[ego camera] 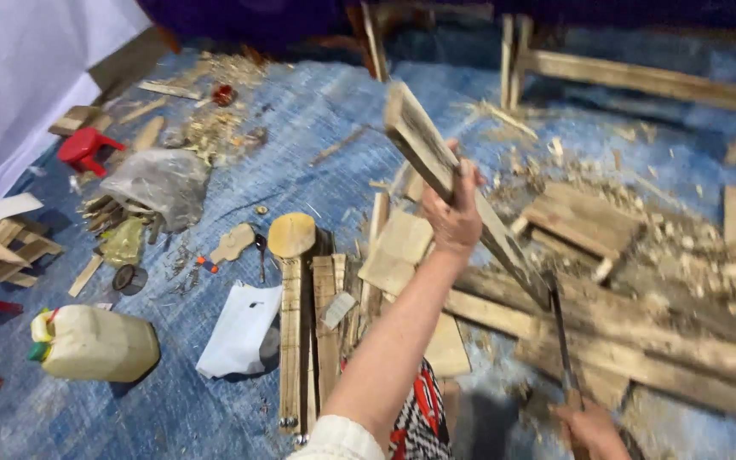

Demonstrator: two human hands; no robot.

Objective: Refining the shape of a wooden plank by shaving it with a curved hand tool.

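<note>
Head view: left hand (455, 217) clenched round tilted plank (436, 166), raised over wood pile (641, 341); right hand (589, 426) gripping blade (560, 336) handle, tip touching plank's low end.

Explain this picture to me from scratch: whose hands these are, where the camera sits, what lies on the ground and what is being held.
There is no machine here. A camera worn on a person's head looks down at their own two hands. The left hand grips a long wooden plank, tilted above the ground. The right hand, at the bottom edge, holds the handle of a long blade whose tip meets the plank's lower end. Below lies a blue tarp strewn with wood beams, shavings, a cream plastic jug, a white bag and a red stool.
</note>
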